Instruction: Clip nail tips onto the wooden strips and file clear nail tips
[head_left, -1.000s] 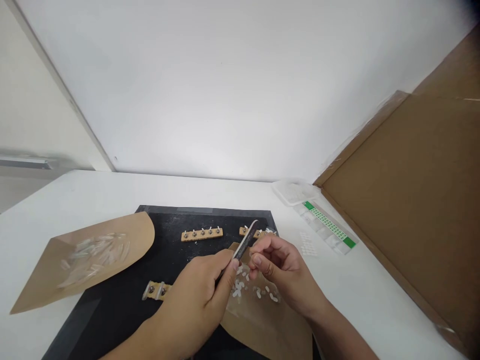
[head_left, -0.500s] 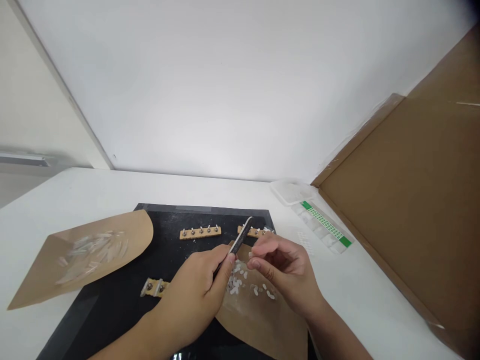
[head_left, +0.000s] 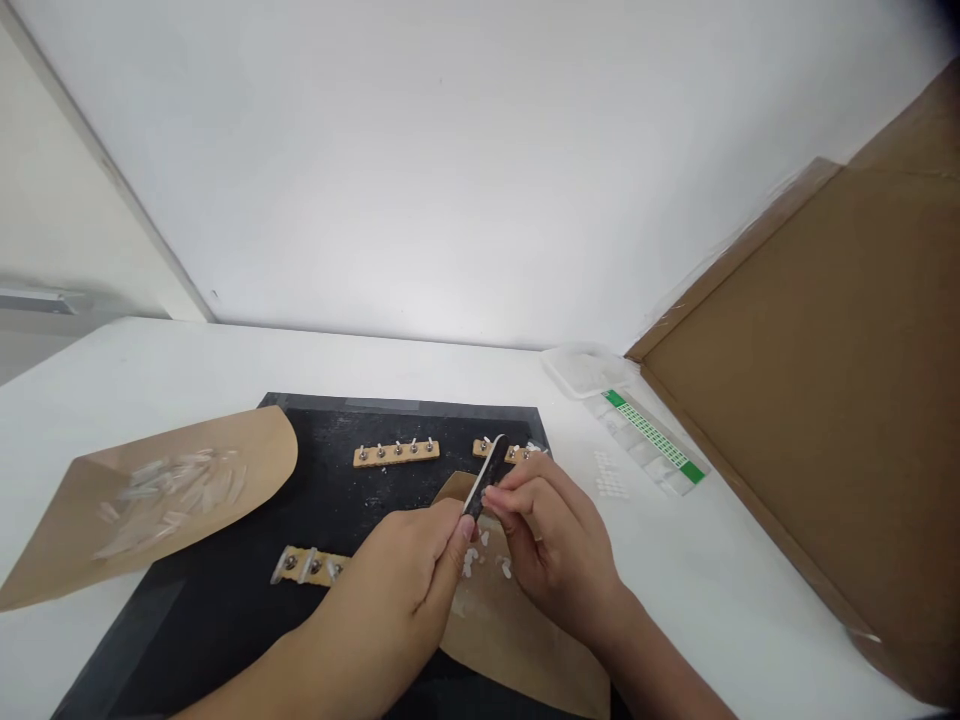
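My left hand (head_left: 409, 585) is closed around a black nail file (head_left: 490, 472) with a pale edge, its free end pointing up and away. Close against the file's side, my right hand (head_left: 551, 535) pinches a small pale piece that looks like a nail tip, mostly covered by the fingertips. Beneath both hands lies a brown paper sheet (head_left: 525, 655) with small white pieces (head_left: 472, 562) scattered on it. To the left, a second brown paper (head_left: 262, 440) carries a heap of clear nail tips (head_left: 180, 490).
Several cork-coloured strips with metal studs, such as the back one (head_left: 396, 454) and the front-left one (head_left: 306, 566), sit on a black mat (head_left: 315, 490). At right are a clear box with a green label (head_left: 654, 435), small white dots (head_left: 610, 475) and a cardboard wall (head_left: 810, 400).
My right hand has moved left, bringing its fingertips up to the file. The left hand keeps its hold, and the whole view has shifted slightly.
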